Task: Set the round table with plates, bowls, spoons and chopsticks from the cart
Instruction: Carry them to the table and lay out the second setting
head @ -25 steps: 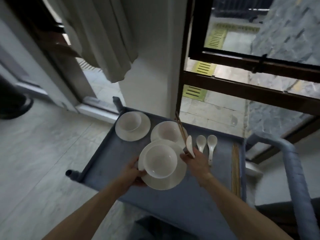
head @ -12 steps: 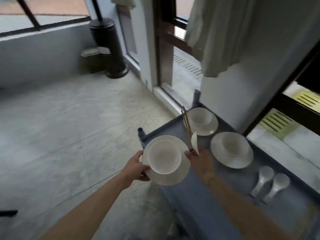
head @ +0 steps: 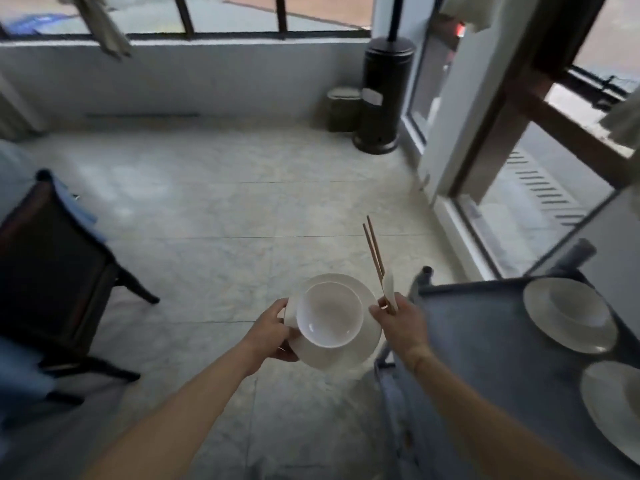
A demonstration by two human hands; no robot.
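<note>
Left hand (head: pixel 273 332) grips the rim of a white plate (head: pixel 341 351) from its left side, thumb on top and fingers curled beneath, with a white bowl (head: pixel 329 315) sitting in the plate. Right hand (head: pixel 401 323) pinches a pair of wooden chopsticks (head: pixel 374 251) and a white ceramic spoon (head: pixel 388 287) together, their free ends pointing up and away. Both forearms reach forward at about the same height, the load held over bare floor just left of the blue cart (head: pixel 485 358), where two more plate-and-bowl sets (head: pixel 569 315) wait. This looks like the carrying step for one place setting. The round table is not clearly in view; a dark chair (head: pixel 52 271) stands to the left, so the next move probably calls for turning that way while keeping the plate level so the bowl doesn't slide.
</note>
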